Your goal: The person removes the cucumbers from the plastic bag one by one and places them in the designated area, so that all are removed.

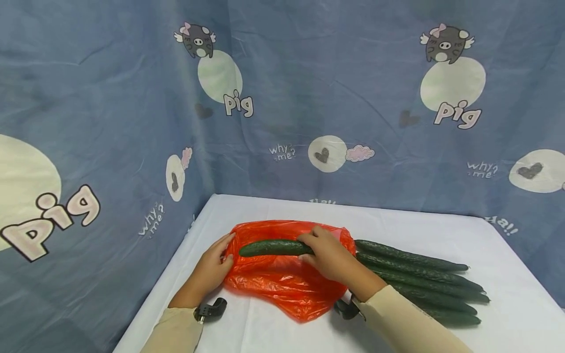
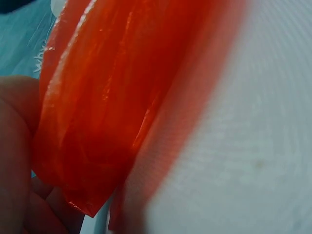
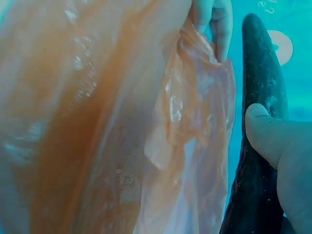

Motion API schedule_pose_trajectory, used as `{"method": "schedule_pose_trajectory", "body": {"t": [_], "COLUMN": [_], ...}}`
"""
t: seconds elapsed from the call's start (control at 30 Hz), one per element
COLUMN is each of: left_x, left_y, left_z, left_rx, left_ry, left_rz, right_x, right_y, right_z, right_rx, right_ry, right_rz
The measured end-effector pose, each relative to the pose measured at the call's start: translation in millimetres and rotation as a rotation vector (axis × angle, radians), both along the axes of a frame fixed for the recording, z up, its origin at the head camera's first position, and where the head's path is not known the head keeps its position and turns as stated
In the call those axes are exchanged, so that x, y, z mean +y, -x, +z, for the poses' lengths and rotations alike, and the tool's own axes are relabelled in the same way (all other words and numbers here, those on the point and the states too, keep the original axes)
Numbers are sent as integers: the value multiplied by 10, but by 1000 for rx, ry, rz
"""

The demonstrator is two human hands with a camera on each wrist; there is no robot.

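My right hand [image 1: 328,257] grips a long dark green cucumber [image 1: 269,247] near one end, level over a red plastic bag [image 1: 282,279]. In the right wrist view the thumb lies along the side of the cucumber [image 3: 263,73], next to the crinkled bag [image 3: 200,97]. My left hand [image 1: 209,267] holds the left edge of the bag. The left wrist view shows the bag's edge [image 2: 92,122] between thumb and fingers, some of the fingers hidden behind the plastic. The bag lies spread on the white table, its mouth side hard to make out.
Several more cucumbers [image 1: 423,279] lie side by side on the white tablecloth [image 1: 265,208], to the right of the bag and partly behind my right forearm. A blue curtain [image 1: 282,108] with pig prints stands along the back and left. Dark wrist-worn devices [image 1: 212,309] show under both wrists.
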State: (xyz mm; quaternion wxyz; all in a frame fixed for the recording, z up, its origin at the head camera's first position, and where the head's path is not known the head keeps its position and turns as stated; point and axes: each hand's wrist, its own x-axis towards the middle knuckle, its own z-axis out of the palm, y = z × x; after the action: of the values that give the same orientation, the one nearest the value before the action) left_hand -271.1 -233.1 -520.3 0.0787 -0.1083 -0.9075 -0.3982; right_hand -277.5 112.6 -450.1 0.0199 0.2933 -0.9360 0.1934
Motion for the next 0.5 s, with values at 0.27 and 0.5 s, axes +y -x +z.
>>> {"method": "schedule_pose_trajectory", "body": {"t": [0.27,0.5], "left_x": [4,2], "left_y": [-15,-16], "left_z": [-6,-2], "left_rx": [10,9], "left_ry": [-8,-1], "left_rz": [-1,5], "right_x": [103,210], "right_y": [-184,-325], "right_z": [13,39], "right_rx": [24,47], "right_ry": [-24,-38], "right_rz": [-34,-58]}}
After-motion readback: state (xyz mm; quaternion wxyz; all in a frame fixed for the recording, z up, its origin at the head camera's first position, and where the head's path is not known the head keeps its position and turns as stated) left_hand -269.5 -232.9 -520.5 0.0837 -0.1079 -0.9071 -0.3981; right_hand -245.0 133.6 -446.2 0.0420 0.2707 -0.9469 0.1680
